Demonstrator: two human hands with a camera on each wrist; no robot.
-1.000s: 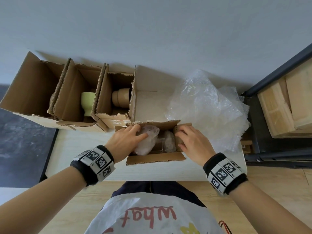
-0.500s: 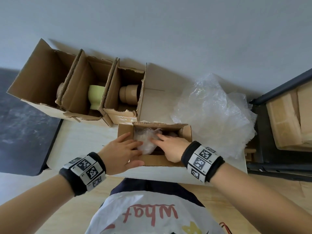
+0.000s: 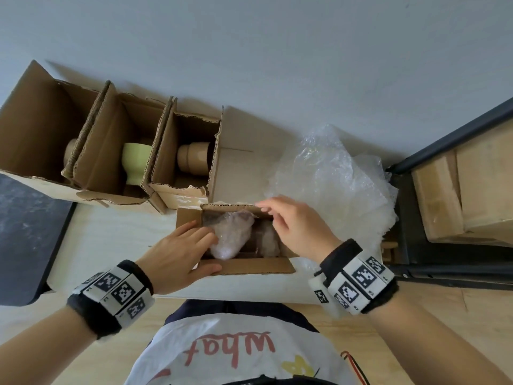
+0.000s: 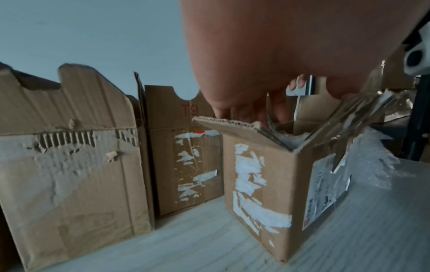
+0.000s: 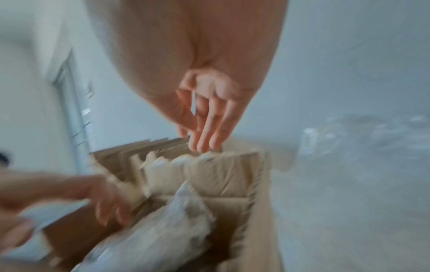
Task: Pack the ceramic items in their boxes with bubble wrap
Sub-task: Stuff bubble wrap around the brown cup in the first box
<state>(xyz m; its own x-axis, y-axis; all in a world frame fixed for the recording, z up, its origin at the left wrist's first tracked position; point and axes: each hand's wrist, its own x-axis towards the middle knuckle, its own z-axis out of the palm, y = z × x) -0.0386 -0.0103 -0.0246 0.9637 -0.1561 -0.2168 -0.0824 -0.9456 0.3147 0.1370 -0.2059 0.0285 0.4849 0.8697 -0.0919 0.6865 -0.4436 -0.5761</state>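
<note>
A small open cardboard box (image 3: 249, 269) stands at the table's near edge. Inside it lie two bubble-wrapped bundles, a large one (image 3: 231, 237) on the left and a smaller one (image 3: 270, 240) on the right. My left hand (image 3: 194, 248) lies over the box's left flap, fingers straight and touching the large bundle, thumb along the near wall. My right hand (image 3: 280, 218) hovers over the far right corner, fingers loosely extended towards the far flap and holding nothing. The blurred right wrist view shows those fingertips (image 5: 204, 145) at the far flap, above the large bundle (image 5: 151, 239).
Three open boxes stand in a row at the back left, holding a tan piece (image 3: 69, 151), a green cup (image 3: 136, 162) and a tan jar (image 3: 194, 159). Loose bubble wrap (image 3: 333, 184) is piled to the right. A dark shelf frame (image 3: 410, 218) borders the white table (image 3: 111, 240).
My right hand has come up out of the box and now hovers at its far right corner. The left hand stays on the box's left side, fingers still against the bundle.
</note>
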